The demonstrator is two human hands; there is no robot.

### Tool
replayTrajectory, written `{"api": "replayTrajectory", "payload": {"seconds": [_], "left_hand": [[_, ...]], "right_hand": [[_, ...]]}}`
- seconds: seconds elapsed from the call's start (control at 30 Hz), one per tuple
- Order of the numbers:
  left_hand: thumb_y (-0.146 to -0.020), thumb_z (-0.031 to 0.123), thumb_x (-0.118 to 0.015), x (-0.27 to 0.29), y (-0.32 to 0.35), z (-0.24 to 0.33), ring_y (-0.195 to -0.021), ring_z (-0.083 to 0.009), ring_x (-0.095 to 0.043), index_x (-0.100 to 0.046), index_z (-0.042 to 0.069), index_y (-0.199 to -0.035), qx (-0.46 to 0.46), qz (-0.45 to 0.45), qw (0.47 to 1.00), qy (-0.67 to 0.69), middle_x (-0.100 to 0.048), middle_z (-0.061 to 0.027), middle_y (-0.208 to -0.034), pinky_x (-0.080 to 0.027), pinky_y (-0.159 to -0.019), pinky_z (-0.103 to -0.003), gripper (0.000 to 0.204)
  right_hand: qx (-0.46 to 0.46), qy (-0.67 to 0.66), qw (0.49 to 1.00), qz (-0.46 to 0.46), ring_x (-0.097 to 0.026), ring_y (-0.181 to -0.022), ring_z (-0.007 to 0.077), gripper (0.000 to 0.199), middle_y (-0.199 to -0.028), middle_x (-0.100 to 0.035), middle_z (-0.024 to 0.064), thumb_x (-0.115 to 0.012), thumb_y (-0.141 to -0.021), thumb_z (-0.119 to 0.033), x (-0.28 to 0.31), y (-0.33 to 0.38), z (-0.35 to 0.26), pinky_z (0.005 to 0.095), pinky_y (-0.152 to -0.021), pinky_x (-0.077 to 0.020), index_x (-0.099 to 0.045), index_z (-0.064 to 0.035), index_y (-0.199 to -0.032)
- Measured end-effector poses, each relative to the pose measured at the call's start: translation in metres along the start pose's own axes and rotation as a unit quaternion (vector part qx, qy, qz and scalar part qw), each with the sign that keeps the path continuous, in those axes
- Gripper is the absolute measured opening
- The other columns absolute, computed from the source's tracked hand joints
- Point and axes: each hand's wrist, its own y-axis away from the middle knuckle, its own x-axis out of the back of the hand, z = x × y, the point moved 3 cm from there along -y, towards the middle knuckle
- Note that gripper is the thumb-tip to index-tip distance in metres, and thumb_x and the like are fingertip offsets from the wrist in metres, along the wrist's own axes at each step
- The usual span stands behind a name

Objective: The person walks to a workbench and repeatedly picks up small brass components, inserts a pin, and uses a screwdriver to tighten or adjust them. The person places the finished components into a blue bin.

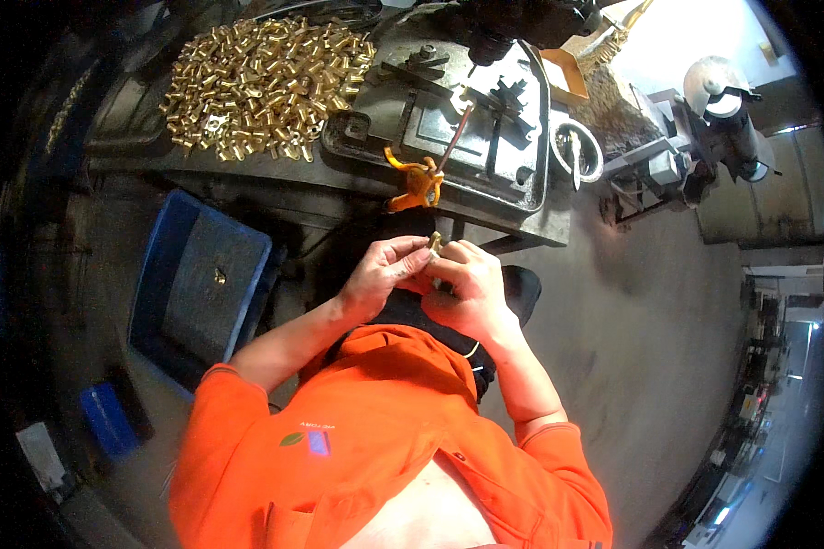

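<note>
Both my hands meet in front of my chest, just below the workbench edge. My left hand (383, 274) and my right hand (467, 291) pinch one small brass fitting (435, 242) between their fingertips. A large heap of similar brass fittings (265, 82) lies on the bench at the upper left. Straight above my hands an orange-handled lever (415, 181) sticks out from a grey metal machine base (449, 119). My orange sleeves fill the lower part of the view.
A blue plastic crate (197, 284) with one small brass piece in it stands on the floor to my left. A round metal bowl (577, 151) sits right of the machine base, with a grinder-like machine (723, 110) beyond. Grey concrete floor stretches to the right.
</note>
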Motion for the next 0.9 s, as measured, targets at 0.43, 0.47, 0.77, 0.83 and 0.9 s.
{"api": "replayTrajectory", "payload": {"seconds": [0.43,0.47,0.77,0.83,0.9], "left_hand": [[-0.089,0.021,-0.054,0.078,0.007,0.025,-0.072,-0.0256,-0.064,-0.059,0.002,-0.099,-0.067,0.027,0.980,0.187,-0.063,-0.0089,-0.082,-0.054,-0.071,-0.041,0.022],[-0.089,0.021,-0.054,0.080,0.009,0.028,-0.073,-0.0259,-0.064,-0.058,0.002,-0.099,-0.070,0.031,0.979,0.188,-0.063,-0.0090,-0.082,-0.054,-0.071,-0.042,0.022],[-0.090,0.025,-0.048,0.089,0.023,0.043,-0.075,-0.0278,-0.061,-0.056,0.003,-0.098,-0.110,0.050,0.981,0.150,-0.059,-0.0100,-0.084,-0.052,-0.072,-0.042,0.025],[-0.091,0.024,-0.046,0.091,0.024,0.044,-0.075,-0.0278,-0.061,-0.056,0.003,-0.098,-0.114,0.053,0.977,0.173,-0.058,-0.0096,-0.083,-0.052,-0.072,-0.043,0.024],[-0.091,0.023,-0.045,0.093,0.026,0.047,-0.074,-0.0277,-0.060,-0.055,0.003,-0.096,-0.109,0.074,0.973,0.191,-0.057,-0.0089,-0.081,-0.051,-0.071,-0.043,0.023]], "right_hand": [[-0.336,-0.483,0.808,-0.016,-0.053,-0.107,0.0189,0.062,-0.118,-0.055,0.0149,-0.039,-0.060,0.006,-0.094,0.012,0.107,0.0289,-0.084,-0.0445,-0.051,0.0047,-0.121],[-0.349,-0.529,0.774,-0.005,-0.047,-0.118,0.0206,0.065,-0.125,-0.051,0.0163,-0.041,-0.062,0.004,-0.108,0.006,0.108,0.0312,-0.090,-0.0422,-0.045,0.0049,-0.127],[-0.361,-0.582,0.722,0.099,-0.051,-0.098,0.0153,0.039,-0.104,-0.055,0.0047,-0.046,-0.075,-0.005,-0.185,-0.016,0.124,0.0308,-0.084,-0.0417,-0.051,-0.0033,-0.114],[-0.391,-0.574,0.709,0.121,-0.051,-0.086,0.0133,0.029,-0.094,-0.054,0.0023,-0.047,-0.079,-0.005,-0.193,-0.018,0.127,0.0310,-0.078,-0.0438,-0.052,-0.0048,-0.107],[-0.323,-0.577,0.735,0.148,-0.049,-0.079,0.0121,0.022,-0.088,-0.052,0.0006,-0.046,-0.081,-0.004,-0.188,-0.024,0.118,0.0294,-0.073,-0.0439,-0.051,-0.0059,-0.101]]}}
